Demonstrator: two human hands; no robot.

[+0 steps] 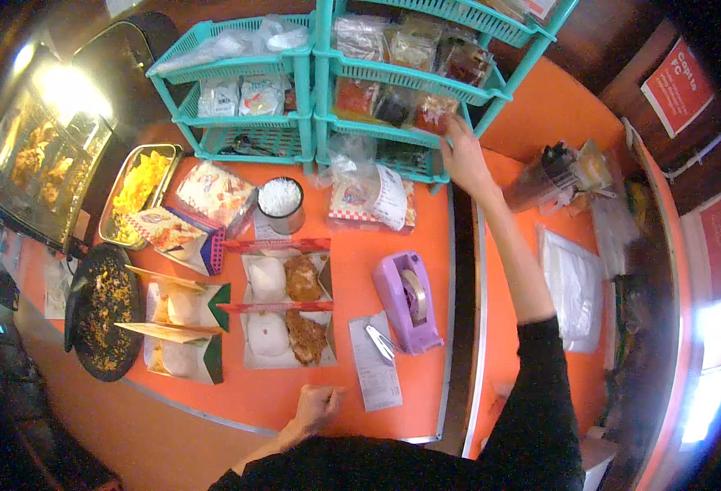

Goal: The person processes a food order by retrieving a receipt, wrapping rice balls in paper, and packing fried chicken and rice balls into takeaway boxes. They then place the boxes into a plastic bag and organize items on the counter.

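My right hand (pixel 465 159) reaches up to the right end of a turquoise tiered rack (pixel 413 74). Its fingertips are at a bag of red sauce packets (pixel 434 113) on the middle tier, thumb and fingers apart. My left hand (pixel 319 405) is curled into a loose fist at the counter's near edge, with nothing visible in it. Beyond it stand two open paper boxes, each with a white wrapped mound (pixel 268 334) and a piece of fried chicken (pixel 305 337). To their left, two more open boxes (pixel 182 360) hold similar mounds and food partly hidden by the lids.
A purple tape dispenser (pixel 389 290) sits right of the boxes, beside a receipt (pixel 375 376) with a small white-and-dark tool (pixel 379 342). At left are a dark pan of crumbs (pixel 102 315), a metal tray of yellow food (pixel 141 186) and a lit food warmer (pixel 45 147). Folded cartons (pixel 213 195) lie behind.
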